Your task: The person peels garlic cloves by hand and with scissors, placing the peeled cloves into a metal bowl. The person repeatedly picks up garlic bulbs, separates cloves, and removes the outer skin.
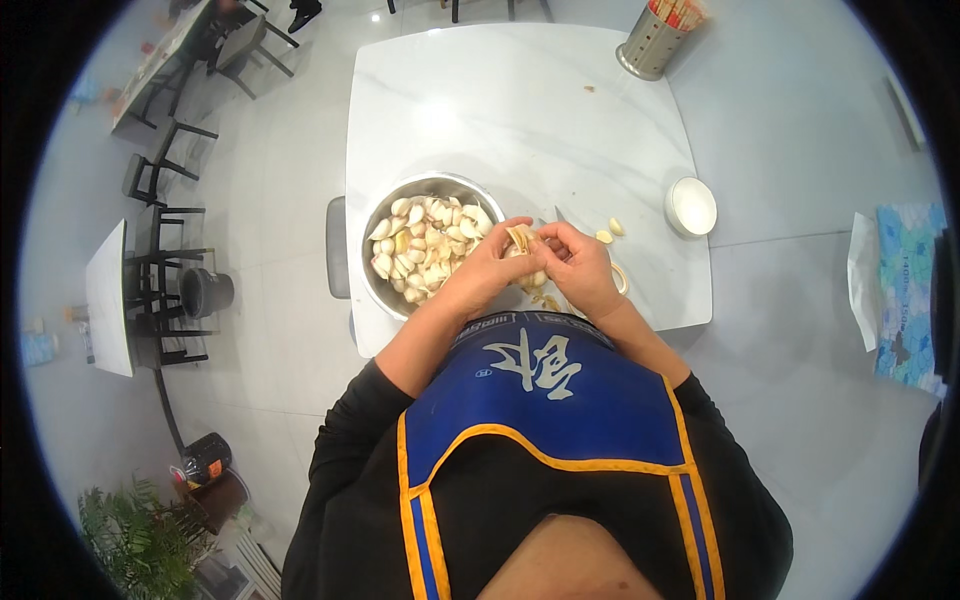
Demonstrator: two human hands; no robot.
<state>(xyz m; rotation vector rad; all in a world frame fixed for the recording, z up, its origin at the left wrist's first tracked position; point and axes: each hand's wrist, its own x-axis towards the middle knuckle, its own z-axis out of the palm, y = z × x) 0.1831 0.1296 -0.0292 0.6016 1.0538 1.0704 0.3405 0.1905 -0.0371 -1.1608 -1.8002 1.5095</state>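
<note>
My left hand and my right hand meet above the near part of the white table. Their fingers pinch a piece of garlic with papery skin between them. Left of them, a round metal bowl is filled with unpeeled garlic cloves. More garlic lies under my hands, partly hidden, with skin scraps near the table's edge. Peeled cloves rest to the right of my right hand. A pointed metal blade shows just beyond my fingers; the rest of it is hidden.
A white bowl stands at the table's right edge. At the far right corner is a perforated metal holder with chopsticks. A dark stool touches the left side. Chairs, another table and a black bin stand farther left.
</note>
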